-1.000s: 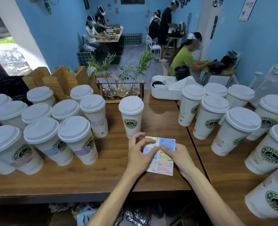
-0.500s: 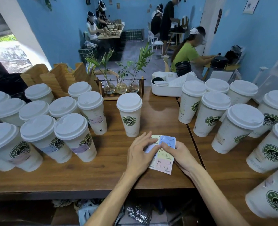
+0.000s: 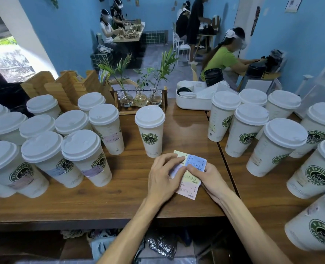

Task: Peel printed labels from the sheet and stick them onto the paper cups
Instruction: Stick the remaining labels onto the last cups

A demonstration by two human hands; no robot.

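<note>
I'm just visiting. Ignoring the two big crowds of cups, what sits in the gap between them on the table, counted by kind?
Lidded paper cup: 1
Glass vases with plant cuttings: 3
Wooden stand holding the vases: 1
White tub: 1
Label sheet, held by the left hand and right hand: 1
Total: 7

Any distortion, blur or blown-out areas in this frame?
Head view: wide-angle bending leans the paper cups outward at the edges; the doorway at upper left is blown out; the label sheet and both hands stay sharp; distant faces are blurred.
</note>
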